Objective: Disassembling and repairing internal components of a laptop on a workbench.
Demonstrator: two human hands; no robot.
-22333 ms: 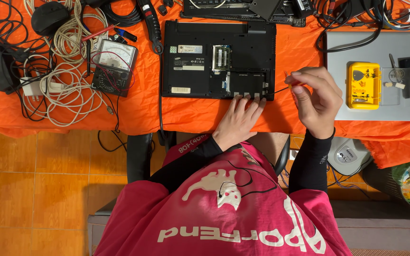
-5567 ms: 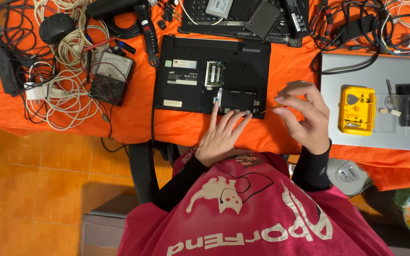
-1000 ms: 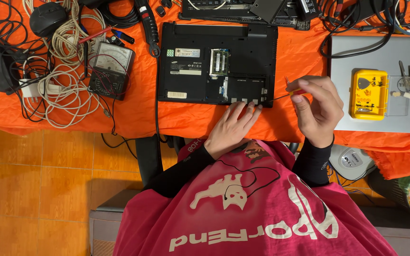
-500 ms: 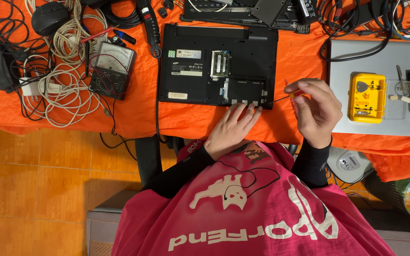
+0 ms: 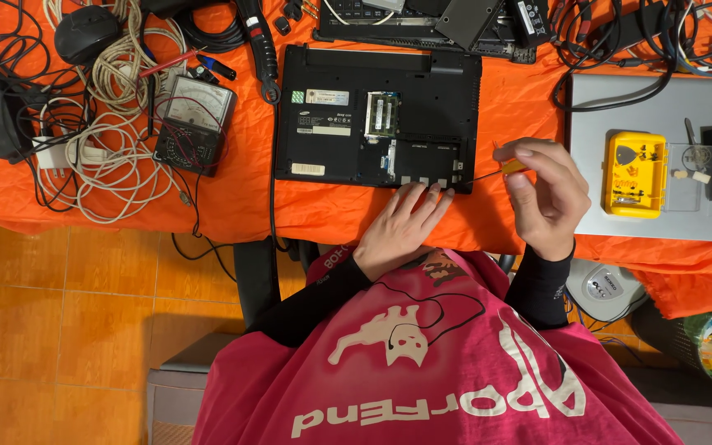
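A black laptop [image 5: 348, 107] lies upside down on the orange tablecloth [image 5: 241, 198], with an open memory bay near its middle. My left hand [image 5: 403, 229] rests flat at the laptop's near edge, fingertips on the casing. My right hand [image 5: 544, 194] grips a small screwdriver [image 5: 496, 171] with a yellow-orange handle. Its thin shaft points left toward the laptop's near right corner.
An analog multimeter [image 5: 194, 124] and a tangle of white and black cables [image 5: 100, 140] lie at the left. A yellow tool box [image 5: 634, 173] sits on a grey laptop lid [image 5: 661, 107] at the right. Another opened device [image 5: 422, 25] lies at the back.
My right hand has shifted slightly, bringing the screwdriver tip closer to the laptop's near right corner. My left hand stays at the laptop's edge.
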